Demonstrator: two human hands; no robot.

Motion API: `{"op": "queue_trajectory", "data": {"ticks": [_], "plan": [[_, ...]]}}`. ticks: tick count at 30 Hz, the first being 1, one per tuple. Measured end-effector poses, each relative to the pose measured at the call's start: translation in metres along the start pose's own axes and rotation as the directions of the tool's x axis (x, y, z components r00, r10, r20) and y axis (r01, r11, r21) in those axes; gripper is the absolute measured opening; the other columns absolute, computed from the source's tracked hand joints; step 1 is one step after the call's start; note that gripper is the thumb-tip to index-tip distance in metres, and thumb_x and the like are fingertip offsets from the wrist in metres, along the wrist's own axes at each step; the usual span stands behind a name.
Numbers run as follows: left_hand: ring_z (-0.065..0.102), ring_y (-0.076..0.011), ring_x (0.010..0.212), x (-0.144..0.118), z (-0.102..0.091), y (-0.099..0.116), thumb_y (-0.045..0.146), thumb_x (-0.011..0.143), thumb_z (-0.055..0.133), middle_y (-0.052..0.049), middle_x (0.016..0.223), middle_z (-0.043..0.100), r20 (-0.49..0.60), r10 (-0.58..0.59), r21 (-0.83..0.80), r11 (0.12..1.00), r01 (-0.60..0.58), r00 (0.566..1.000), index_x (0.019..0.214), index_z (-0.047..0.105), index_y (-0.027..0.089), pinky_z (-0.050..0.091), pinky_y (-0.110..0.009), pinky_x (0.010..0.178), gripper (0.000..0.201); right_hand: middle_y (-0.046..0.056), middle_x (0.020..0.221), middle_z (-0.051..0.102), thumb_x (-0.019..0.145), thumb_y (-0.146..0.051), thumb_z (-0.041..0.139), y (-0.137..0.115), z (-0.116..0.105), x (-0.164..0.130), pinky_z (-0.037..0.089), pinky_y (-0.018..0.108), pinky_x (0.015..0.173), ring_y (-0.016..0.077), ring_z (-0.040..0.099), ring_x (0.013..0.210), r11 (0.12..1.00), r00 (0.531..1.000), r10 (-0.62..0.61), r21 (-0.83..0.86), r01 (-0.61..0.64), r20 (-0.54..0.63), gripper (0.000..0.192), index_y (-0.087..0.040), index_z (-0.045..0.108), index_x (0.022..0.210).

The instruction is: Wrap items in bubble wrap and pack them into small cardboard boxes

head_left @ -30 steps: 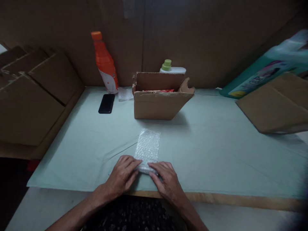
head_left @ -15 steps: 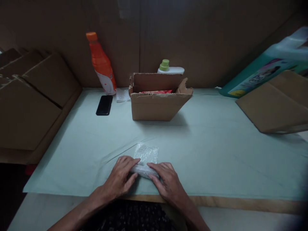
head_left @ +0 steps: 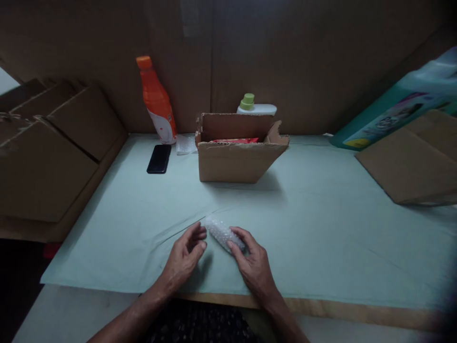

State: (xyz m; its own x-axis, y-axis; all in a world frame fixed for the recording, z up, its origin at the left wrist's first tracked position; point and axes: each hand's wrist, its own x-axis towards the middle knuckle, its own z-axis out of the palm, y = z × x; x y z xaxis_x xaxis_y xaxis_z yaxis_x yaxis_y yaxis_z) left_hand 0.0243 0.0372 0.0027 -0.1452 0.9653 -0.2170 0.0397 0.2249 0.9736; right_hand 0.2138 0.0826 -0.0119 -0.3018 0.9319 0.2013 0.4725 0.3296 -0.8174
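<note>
Bubble-wrap roll over pale-green sheet; dim backdrop apparently cardboard.

On the tabletop, the middle box stands behind the bubble wrap and before the container, while the phone lies left of this box, before the bottle, and the jug is at far right.

This looks like a packing spot, whether home or workshop is unclear: bubble wrap at the fingers, a cloth-covered surface beneath them, an open carton and cardboard backdrop beyond.
</note>
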Motion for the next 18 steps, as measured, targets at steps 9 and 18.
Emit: {"op": "queue_trajectory", "data": {"ticks": [9,18], "plan": [[0.061,-0.0271,0.122,-0.007,0.020,-0.004,0.020,0.086,0.061,-0.013,0.136,0.063,0.207,0.287,0.204,0.922,-0.328,0.935,0.138,0.053,0.020,0.048,-0.041,0.104,0.053,0.012,0.132,0.066,0.077,-0.039,0.075,-0.008,-0.038,0.002,0.054,0.035,0.093,0.0246,0.067,0.109,0.977,0.968,0.063,0.183,-0.110,0.244,0.070,-0.020,0.053,0.141],[0.051,-0.0292,0.133,0.079,-0.018,0.077,0.023,0.091,0.062,-0.015,0.144,0.052,0.211,0.726,0.615,0.421,-0.667,0.654,0.144,0.046,0.027,0.045,-0.049,0.109,0.055,0.003,0.083,0.072,0.086,-0.035,0.066,0.001,-0.075,0.033,0.055,0.029,0.066,0.0196,0.068,0.072,0.999,0.943,0.017,-0.046,-0.002,0.333,0.014,-0.022,0.070,0.089]]}}
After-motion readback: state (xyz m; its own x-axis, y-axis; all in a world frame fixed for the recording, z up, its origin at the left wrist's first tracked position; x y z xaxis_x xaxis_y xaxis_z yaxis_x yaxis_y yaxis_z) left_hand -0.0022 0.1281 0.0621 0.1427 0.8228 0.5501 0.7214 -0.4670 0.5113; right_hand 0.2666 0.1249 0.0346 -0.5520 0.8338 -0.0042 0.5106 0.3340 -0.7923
